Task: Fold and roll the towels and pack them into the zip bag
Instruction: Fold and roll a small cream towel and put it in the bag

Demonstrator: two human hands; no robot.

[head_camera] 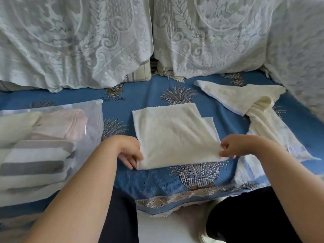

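Note:
A cream towel [175, 134] lies folded on the blue sofa cover [143, 179] in front of me. My left hand [128, 151] grips its near left corner, fingers tucked under the edge. My right hand [231, 148] pinches the near right corner. To the left lies a translucent zip bag [91, 120] holding several rolled towels, cream, pink and grey-striped. Another cream towel [245, 100] lies crumpled at the back right.
Lace-covered cushions [75, 41] line the back of the sofa, and a lace-draped armrest [301, 58] stands at the right. A pale cloth or plastic sheet [250, 171] lies under my right forearm. My dark-clothed knees are at the sofa's front edge.

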